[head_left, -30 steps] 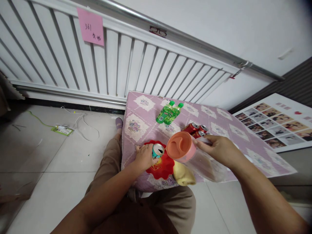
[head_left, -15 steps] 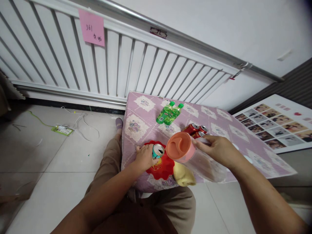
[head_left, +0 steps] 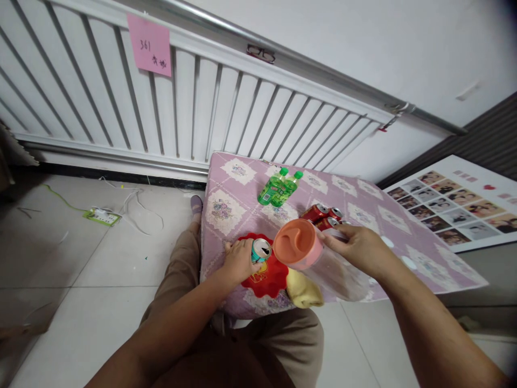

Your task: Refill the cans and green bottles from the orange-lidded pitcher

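My left hand [head_left: 238, 262] grips an opened teal drink can [head_left: 260, 250] that stands on a red mat [head_left: 271, 278] at the near edge of the table. My right hand [head_left: 357, 249] holds a clear plastic jug [head_left: 329, 267] with an orange-pink lid [head_left: 296, 242], tipped on its side with the lid toward the can. The lid sits just right of the can's top. A yellow cloth [head_left: 304, 289] lies under the jug beside the red mat.
A small table with a pink patterned cloth [head_left: 234, 202] bears two green bottles [head_left: 278, 188] and red cans [head_left: 323, 214]. A white radiator [head_left: 161, 108] with a pink note [head_left: 148, 44] stands behind. A photo board [head_left: 452, 205] leans at right; a power strip [head_left: 102, 216] lies on the floor.
The jug has drifted very slightly left toward the can. Both hands keep their hold.
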`<state>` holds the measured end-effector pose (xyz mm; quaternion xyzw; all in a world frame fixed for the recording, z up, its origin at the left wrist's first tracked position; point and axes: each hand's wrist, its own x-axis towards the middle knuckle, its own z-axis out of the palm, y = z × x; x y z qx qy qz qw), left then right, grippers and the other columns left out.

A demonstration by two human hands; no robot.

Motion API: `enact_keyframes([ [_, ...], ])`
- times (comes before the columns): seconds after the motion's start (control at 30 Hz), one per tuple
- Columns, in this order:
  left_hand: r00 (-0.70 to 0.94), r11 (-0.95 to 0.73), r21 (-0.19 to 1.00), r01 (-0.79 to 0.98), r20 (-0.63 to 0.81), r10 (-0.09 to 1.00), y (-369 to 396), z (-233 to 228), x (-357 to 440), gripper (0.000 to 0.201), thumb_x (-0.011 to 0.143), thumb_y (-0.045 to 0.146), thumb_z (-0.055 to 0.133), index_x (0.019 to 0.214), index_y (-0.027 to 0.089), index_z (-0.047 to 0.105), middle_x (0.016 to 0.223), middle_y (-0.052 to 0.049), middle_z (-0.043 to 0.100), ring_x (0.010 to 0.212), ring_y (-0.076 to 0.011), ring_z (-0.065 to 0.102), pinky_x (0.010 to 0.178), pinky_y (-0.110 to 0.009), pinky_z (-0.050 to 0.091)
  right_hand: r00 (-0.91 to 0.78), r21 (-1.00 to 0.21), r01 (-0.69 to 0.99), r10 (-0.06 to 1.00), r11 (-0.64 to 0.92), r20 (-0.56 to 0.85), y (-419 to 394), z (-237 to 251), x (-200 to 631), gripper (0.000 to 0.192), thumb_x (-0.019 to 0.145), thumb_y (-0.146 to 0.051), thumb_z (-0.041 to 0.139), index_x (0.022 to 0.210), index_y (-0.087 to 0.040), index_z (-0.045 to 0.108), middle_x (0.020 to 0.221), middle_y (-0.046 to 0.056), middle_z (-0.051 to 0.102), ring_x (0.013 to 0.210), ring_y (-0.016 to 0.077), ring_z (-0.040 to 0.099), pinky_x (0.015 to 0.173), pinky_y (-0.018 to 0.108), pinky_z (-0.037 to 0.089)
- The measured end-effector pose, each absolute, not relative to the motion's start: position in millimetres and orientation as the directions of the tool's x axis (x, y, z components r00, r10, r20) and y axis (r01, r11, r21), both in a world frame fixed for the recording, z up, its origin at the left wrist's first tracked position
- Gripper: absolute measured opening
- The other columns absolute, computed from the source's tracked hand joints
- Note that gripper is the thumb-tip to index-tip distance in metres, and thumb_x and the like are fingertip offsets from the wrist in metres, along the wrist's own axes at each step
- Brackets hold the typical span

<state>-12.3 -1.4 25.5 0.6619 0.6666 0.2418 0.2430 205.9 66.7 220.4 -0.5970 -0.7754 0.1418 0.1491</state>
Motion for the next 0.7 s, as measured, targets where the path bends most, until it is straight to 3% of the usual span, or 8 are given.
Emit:
enact_keyframes([
  [0.17,-0.008,0.001,0.637,0.771,0.008,1.0,-0.3,21.2,-11.2,0.058,0.076,0.044,0.079,0.124,0.023,0.054,0.126,-0.011,0.068,0.119,-0.0331,0.06,0.103,-0.048,0.037,-0.222,-0.415,0.888,0.975,0.199,-0.007,65.2,214.8,217.2,0.048,0.071,-0.067,0.064,0.062,-0.02,0.063,0.053,-0.003,0.051,0.052,0.0134,0.045,0.048,0.026,0.033],
  [0.33,-0.017,0.004,0.627,0.779,0.015,1.0,0.4,19.4,-10.1,0.059,0.076,0.044,0.079,0.126,0.023,0.054,0.125,-0.011,0.069,0.12,-0.0328,0.06,0.104,-0.049,0.036,-0.163,-0.521,0.846,0.986,0.116,-0.045,64.9,207.9,235.3,0.046,0.07,-0.064,0.067,0.068,-0.017,0.067,0.061,0.0,0.056,0.06,0.016,0.048,0.056,0.028,0.039],
  [0.47,-0.013,0.013,0.626,0.779,-0.004,1.0,0.5,21.6,-9.1,0.06,0.078,0.043,0.078,0.128,0.022,0.053,0.128,-0.011,0.067,0.122,-0.0323,0.059,0.107,-0.05,0.034,-0.1,-0.638,0.765,0.995,0.081,0.008,61.5,209.5,247.5,0.044,0.065,-0.061,0.074,0.066,-0.017,0.067,0.066,0.002,0.061,0.066,0.0183,0.051,0.061,0.03,0.042],
  [0.7,-0.01,0.026,0.632,0.775,-0.029,1.0,1.5,23.2,-7.3,0.062,0.077,0.04,0.078,0.13,0.022,0.053,0.128,-0.012,0.067,0.125,-0.0331,0.058,0.11,-0.051,0.033,0.084,-0.839,0.54,0.987,0.068,0.134,61.9,197.7,271.8,0.051,0.061,-0.066,0.077,0.054,-0.02,0.057,0.051,-0.003,0.045,0.052,0.012,0.038,0.051,0.028,0.031],
])
